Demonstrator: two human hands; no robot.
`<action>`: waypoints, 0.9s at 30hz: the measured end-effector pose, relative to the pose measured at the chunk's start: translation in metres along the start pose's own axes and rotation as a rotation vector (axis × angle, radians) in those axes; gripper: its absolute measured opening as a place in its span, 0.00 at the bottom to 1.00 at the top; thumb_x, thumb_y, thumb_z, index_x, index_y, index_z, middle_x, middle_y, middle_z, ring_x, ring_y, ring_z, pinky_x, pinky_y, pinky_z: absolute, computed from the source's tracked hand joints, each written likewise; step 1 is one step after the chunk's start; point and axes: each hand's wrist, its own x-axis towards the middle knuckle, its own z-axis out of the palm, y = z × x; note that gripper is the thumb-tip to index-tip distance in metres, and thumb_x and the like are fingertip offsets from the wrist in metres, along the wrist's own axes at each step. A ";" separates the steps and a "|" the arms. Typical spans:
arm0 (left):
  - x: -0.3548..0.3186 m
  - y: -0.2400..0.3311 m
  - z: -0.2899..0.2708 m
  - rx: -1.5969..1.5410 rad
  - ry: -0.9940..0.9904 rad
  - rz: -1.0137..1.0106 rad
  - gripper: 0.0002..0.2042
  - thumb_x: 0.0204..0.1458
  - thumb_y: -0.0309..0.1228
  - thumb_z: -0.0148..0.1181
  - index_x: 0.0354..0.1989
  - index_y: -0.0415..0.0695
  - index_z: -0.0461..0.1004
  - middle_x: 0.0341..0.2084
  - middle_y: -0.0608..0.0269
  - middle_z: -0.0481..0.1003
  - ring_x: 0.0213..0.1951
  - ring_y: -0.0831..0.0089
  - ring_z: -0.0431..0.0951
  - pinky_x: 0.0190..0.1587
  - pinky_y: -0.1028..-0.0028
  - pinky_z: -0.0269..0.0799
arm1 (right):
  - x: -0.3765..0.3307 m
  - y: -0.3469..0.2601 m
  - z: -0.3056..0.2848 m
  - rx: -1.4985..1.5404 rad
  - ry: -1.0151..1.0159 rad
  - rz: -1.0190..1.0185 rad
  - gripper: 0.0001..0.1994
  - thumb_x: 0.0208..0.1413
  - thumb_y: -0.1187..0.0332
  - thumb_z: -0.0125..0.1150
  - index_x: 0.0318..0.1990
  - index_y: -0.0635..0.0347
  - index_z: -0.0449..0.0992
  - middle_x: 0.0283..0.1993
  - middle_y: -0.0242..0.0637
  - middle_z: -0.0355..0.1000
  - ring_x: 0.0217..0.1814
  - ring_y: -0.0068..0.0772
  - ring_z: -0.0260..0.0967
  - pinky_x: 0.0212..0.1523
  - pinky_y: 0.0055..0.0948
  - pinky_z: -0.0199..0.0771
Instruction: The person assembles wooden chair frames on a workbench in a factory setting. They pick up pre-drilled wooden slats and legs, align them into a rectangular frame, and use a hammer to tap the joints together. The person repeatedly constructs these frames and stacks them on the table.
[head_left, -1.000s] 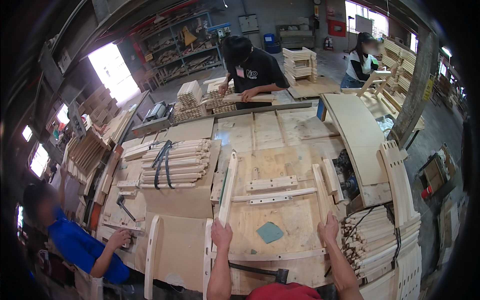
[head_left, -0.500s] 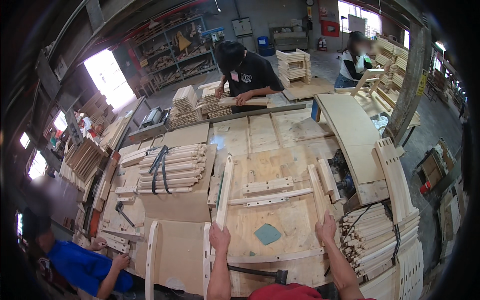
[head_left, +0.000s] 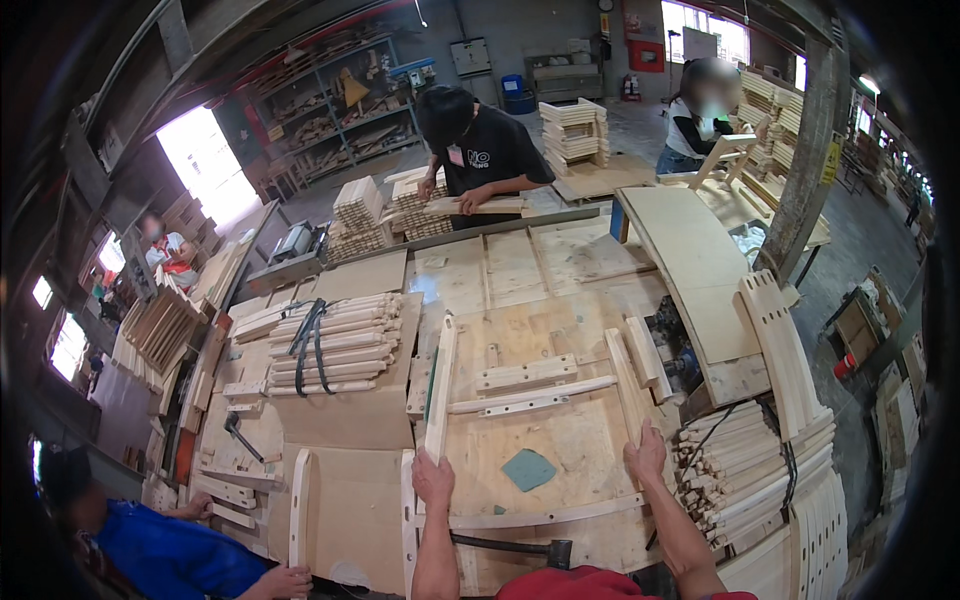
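Note:
My left hand (head_left: 433, 482) is closed around the near end of a pale wooden post (head_left: 440, 385). My right hand (head_left: 646, 456) is closed on the near end of a second wooden post (head_left: 624, 378). A slim wooden rail (head_left: 535, 393) spans between the two posts. Just beyond it lies a drilled wooden block (head_left: 526, 373), and a short strip with holes (head_left: 527, 405) lies on its near side. Nearer me, a green patch (head_left: 529, 469) rests on the plywood bench (head_left: 590, 450). A long curved slat (head_left: 545, 517) runs along the front, with a hammer (head_left: 560, 553) below it.
Strapped wooden sticks (head_left: 335, 345) lie left of the posts; another bundle (head_left: 735, 470) is at the right. A co-worker in blue (head_left: 170, 550) grips an upright wooden piece (head_left: 300, 510) at the left. Across the bench, a person in black (head_left: 485, 150) handles wood.
The whole view has shifted slightly. My hands keep their hold on the posts. The co-worker in blue has moved a hand onto the upright wooden piece.

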 end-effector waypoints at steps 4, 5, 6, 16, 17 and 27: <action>0.000 0.001 0.000 0.007 -0.012 -0.015 0.27 0.51 0.34 0.62 0.59 0.35 0.67 0.46 0.39 0.75 0.52 0.42 0.74 0.55 0.50 0.69 | 0.000 0.000 -0.001 -0.021 -0.011 0.002 0.38 0.46 0.65 0.61 0.67 0.72 0.62 0.50 0.58 0.68 0.54 0.61 0.66 0.56 0.51 0.67; 0.000 0.001 0.000 0.005 -0.012 -0.012 0.27 0.51 0.34 0.62 0.59 0.35 0.67 0.46 0.39 0.75 0.52 0.42 0.74 0.55 0.50 0.69 | 0.000 0.000 -0.001 -0.019 -0.011 -0.001 0.38 0.46 0.65 0.61 0.67 0.72 0.62 0.50 0.58 0.68 0.54 0.61 0.66 0.56 0.51 0.67; 0.000 0.001 0.001 0.003 -0.012 -0.009 0.27 0.51 0.34 0.62 0.59 0.35 0.67 0.46 0.39 0.75 0.51 0.42 0.74 0.55 0.50 0.69 | 0.000 0.001 -0.001 -0.021 -0.011 0.004 0.38 0.46 0.64 0.60 0.67 0.72 0.62 0.51 0.58 0.68 0.54 0.61 0.66 0.56 0.51 0.67; 0.001 -0.003 0.001 0.010 -0.011 0.010 0.26 0.52 0.34 0.60 0.59 0.34 0.67 0.47 0.39 0.75 0.52 0.42 0.74 0.56 0.50 0.69 | 0.000 -0.002 0.001 -0.013 -0.014 0.018 0.38 0.46 0.65 0.59 0.68 0.70 0.61 0.53 0.58 0.68 0.56 0.60 0.65 0.58 0.51 0.67; 0.001 -0.001 0.001 0.004 -0.019 0.009 0.27 0.52 0.34 0.60 0.59 0.34 0.67 0.47 0.39 0.75 0.52 0.42 0.74 0.56 0.50 0.69 | -0.001 0.000 0.001 -0.013 -0.005 0.017 0.38 0.47 0.65 0.59 0.68 0.70 0.61 0.53 0.58 0.69 0.56 0.60 0.65 0.58 0.51 0.67; -0.001 0.000 0.002 -0.019 -0.028 -0.010 0.27 0.53 0.34 0.59 0.61 0.34 0.67 0.49 0.40 0.74 0.53 0.43 0.73 0.56 0.50 0.69 | -0.001 0.001 0.003 -0.014 0.017 0.022 0.37 0.47 0.66 0.61 0.67 0.69 0.63 0.53 0.58 0.69 0.56 0.61 0.66 0.57 0.51 0.68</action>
